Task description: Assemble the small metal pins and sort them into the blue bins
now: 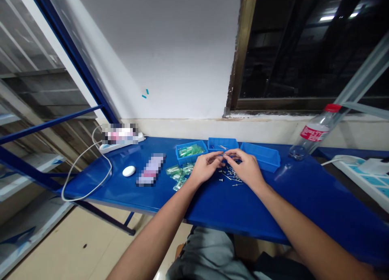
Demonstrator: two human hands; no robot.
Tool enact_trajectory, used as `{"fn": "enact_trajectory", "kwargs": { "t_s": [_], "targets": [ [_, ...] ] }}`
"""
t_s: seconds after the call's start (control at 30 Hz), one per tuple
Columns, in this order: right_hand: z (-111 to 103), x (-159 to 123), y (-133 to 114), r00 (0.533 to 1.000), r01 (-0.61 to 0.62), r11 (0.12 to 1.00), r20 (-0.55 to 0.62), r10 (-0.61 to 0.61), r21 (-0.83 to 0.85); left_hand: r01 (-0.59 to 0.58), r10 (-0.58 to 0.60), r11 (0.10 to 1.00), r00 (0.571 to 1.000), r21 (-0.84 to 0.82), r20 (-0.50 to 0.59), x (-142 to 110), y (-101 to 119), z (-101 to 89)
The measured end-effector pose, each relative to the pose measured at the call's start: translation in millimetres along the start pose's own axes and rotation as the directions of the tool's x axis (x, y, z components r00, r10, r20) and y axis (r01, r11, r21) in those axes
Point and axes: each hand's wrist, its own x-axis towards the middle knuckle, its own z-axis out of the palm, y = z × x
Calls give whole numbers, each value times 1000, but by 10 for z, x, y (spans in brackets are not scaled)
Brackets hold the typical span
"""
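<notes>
My left hand (206,165) meets my right hand (246,165) (whether the fingers (233,151) clamp anything, I can't tell); low over the metal pins (230,175) works best.

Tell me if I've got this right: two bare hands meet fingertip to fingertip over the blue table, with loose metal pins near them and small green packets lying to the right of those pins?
Not quite: in the head view, the small green packets lie to the left of the loose metal pins, not the right. The rest stands.
</notes>
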Motion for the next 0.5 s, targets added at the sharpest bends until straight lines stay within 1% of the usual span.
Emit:
{"fn": "enact_trajectory", "kwargs": {
  "t_s": [0.1, 0.2, 0.27, 0.33, 0.43, 0.5],
  "targets": [
    [-3, 1, -23, 994, 112, 990, 23, -111, -90, 9, -9, 1000, 998, 12, -62, 17, -15, -24],
    [12, 1, -20, 987, 153, 983, 74, -146, -99, -3, 3, 1000, 997, -3, -77, 22, -6, -47],
    [24, 0, -16, 986, 141, 986, 106, -132, -84, -20, 19, 1000, 997, -11, -81, 19, 12, -53],
    [31, 1, -14, 989, 103, 993, 109, -96, -62, -29, 30, 999, 994, 15, -101, 12, 29, -50],
    [32, 7, -12, 996, 33, 999, 86, -32, -9, -43, 57, 993, 990, 109, -128, 1, 41, -40],
    [31, 11, -7, 997, -9, 999, 80, 6, 36, -74, 95, 981, 989, 178, -114, -7, 40, -35]
  ]
}}
